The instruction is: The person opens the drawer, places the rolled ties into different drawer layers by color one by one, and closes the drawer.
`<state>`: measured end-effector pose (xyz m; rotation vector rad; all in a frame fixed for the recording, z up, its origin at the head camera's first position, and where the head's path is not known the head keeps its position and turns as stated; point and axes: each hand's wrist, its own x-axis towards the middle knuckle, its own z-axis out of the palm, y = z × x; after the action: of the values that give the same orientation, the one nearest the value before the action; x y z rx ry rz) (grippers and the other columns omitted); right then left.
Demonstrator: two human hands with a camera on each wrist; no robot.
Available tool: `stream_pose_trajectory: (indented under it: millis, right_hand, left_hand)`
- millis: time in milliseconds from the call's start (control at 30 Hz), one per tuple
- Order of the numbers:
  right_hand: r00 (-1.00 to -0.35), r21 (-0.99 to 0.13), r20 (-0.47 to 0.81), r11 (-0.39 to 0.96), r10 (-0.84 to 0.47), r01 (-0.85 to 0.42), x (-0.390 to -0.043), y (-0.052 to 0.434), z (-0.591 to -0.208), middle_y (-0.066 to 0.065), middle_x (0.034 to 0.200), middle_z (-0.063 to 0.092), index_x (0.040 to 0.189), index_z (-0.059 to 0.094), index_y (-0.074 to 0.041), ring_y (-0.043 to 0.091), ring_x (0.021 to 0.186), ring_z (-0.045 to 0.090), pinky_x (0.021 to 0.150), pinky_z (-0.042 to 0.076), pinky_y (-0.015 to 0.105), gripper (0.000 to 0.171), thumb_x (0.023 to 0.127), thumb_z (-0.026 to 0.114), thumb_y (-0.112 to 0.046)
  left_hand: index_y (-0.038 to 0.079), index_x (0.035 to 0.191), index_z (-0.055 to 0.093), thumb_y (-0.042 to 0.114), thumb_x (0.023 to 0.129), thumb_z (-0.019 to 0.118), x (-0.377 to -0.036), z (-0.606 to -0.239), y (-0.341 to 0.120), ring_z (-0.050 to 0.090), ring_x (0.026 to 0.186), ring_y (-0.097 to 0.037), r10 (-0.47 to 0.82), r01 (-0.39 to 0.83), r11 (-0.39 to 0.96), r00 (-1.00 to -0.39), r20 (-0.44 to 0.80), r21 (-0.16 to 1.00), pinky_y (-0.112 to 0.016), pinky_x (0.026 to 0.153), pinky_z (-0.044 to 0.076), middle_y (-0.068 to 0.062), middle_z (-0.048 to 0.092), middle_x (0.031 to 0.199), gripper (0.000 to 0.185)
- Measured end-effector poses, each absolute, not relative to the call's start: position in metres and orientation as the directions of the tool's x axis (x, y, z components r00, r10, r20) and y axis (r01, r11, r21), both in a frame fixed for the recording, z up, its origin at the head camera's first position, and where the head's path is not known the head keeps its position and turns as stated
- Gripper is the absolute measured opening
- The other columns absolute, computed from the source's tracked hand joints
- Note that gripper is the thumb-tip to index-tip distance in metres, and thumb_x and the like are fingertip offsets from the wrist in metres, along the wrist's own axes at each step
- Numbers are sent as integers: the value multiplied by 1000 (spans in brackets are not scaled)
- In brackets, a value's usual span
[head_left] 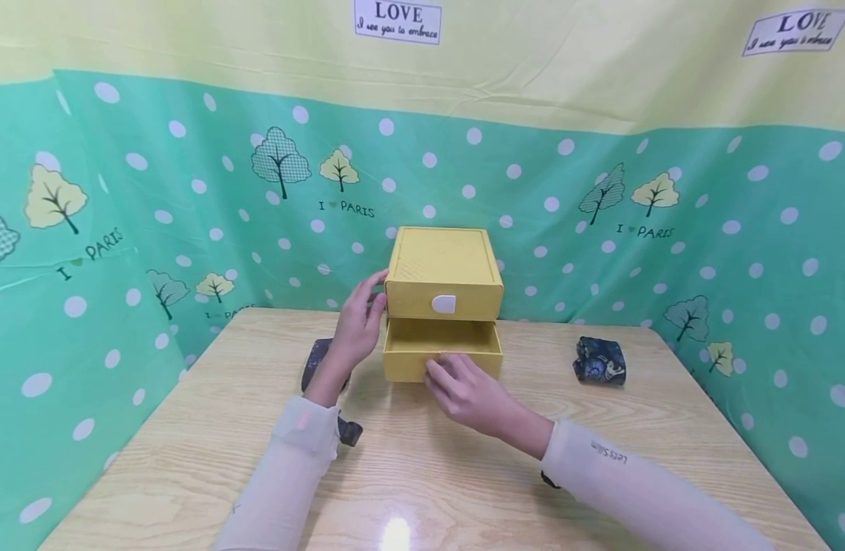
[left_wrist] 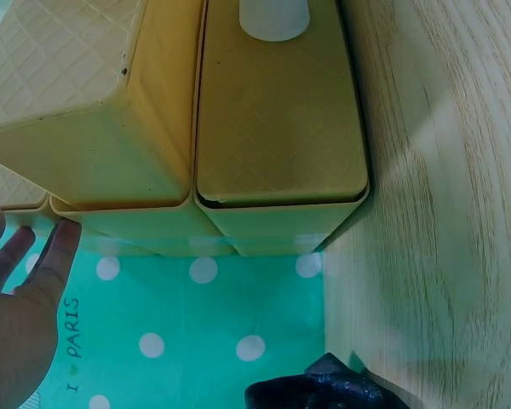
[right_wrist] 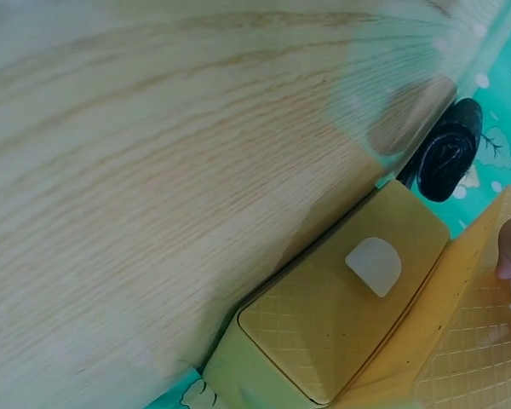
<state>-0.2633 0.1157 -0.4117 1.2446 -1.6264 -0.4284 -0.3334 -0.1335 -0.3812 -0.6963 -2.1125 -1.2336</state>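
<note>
Nearest the person, two forearms in pale cream sleeves reach forward over the light wood-grain table (head_left: 188,459). The right hand (head_left: 464,392) lies low in front of the small yellow plastic two-drawer cabinet (head_left: 443,264), knuckles up, its fingers curled over the front edge of the pulled-out lower yellow drawer (head_left: 442,346) and gripping that lip; the fingertips themselves are hidden behind the drawer front, and the right wrist view catches only a sliver of a fingertip at its edge. The left hand (head_left: 357,325) stands upright beside the cabinet's left wall, fingers straight and relaxed, the tips touching the upper left corner of the casing; the left wrist view shows those straight fingers (left_wrist: 55,256) lying against the yellow side. The cabinet stands at the middle of the table toward its far edge, the upper drawer closed with its white half-round pull tab (head_left: 444,304) facing the person, the lower drawer open. I cannot see the drawer floor well enough to tell what lies there. Under the left forearm a dark patterned cloth bundle (head_left: 315,361) is mostly covered. A second dark rolled patterned cloth (head_left: 599,361) sits well apart on the right. Behind everything hangs the green polka-dot backdrop with trees (head_left: 567,199).
</note>
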Motion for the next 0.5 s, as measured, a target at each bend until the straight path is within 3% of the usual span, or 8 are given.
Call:
stream_pose_trajectory:
  millis: [267, 500]
  right_hand:
    - [45, 746, 503, 407, -863, -527, -261, 116, -410, 16, 111, 65, 108, 75, 2, 29, 93, 62, 79, 60, 35, 34, 103, 41, 6]
    - [63, 746, 504, 397, -861, -535, -259, 116, -412, 15, 109, 66, 107, 76, 1, 29, 92, 63, 79, 61, 34, 42, 105, 35, 8]
  left_hand:
    - [11, 151, 46, 17, 111, 44, -334, -380, -133, 64, 112, -33, 140, 689, 436, -687, 713, 579, -46, 93, 59, -17, 56, 138, 41]
    - [11, 152, 46, 17, 111, 44, -333, -381, -133, 63, 115, -34, 140, 684, 427, -696, 704, 591, -45, 95, 59, -17, 56, 138, 42]
